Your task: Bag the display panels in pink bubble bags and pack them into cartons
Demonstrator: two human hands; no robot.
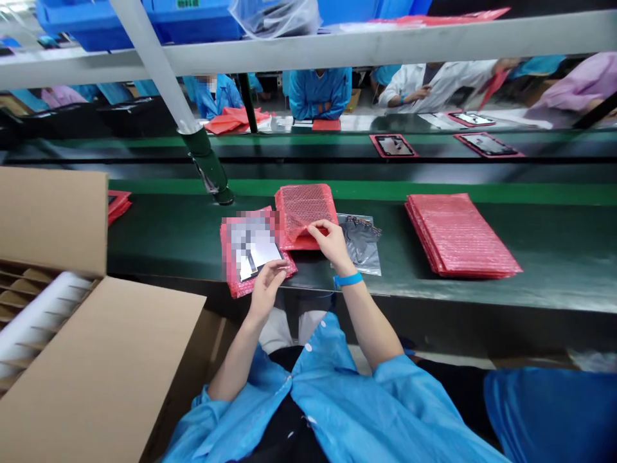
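My right hand (331, 242) pinches the lifted near edge of a red bubble bag (308, 209), which lies on the green work surface. A dark mesh pattern shows across that bag. My left hand (267, 287) is at the lower right corner of a flat device panel (265, 247), its fingers stretched out and the thumb slightly apart. Whether those fingertips touch the panel is unclear. Under the panel lies another pink bubble bag (234, 283); part of both is pixelated. Beside my right hand is a clear plastic bag (371, 260) with a dark grey glove (359, 238) in it.
A neat stack of red bubble bags (457, 235) lies to the right. An open cardboard box (110, 366) with dividers stands at left. A white-and-green post (207, 161) rises behind the work surface. Across the line, co-workers in blue (321, 90) and white sit near more panels (394, 146).
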